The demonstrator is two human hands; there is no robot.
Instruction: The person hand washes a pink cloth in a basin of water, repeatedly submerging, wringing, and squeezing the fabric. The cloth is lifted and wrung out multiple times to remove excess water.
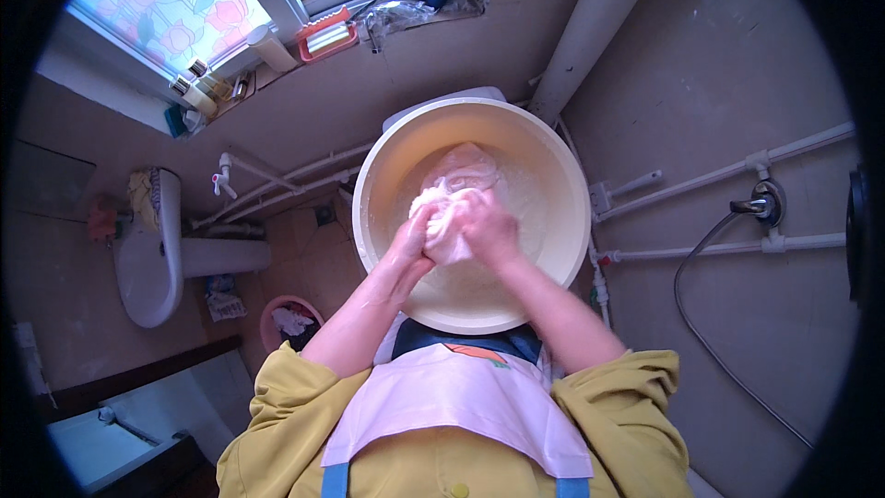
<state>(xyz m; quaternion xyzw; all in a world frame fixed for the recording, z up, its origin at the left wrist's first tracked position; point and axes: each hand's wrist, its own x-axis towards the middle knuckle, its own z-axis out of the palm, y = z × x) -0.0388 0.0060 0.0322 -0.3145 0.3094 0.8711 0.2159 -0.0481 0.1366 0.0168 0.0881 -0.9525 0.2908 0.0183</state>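
A wet, pale pink cloth (449, 242) is bunched between my two hands above a large cream plastic basin (577, 221). My left hand (415, 232) grips its left side, wet at the wrist. On the other side my right hand (489, 225), slightly blurred, clasps the cloth with bent fingers. More of the pinkish fabric (470, 159) spreads below, beyond my hands, in the shallow water (532, 200) of the basin. Whether it is all one piece I cannot tell.
Left of me stand a white pedestal washbasin (176, 277) and a pink bucket (266, 325) of laundry. White pipes (691, 197) and a shower mixer valve (764, 204) with a hose run along the right wall. Bottles (197, 95) and an orange-red basket (328, 34) line the windowsill.
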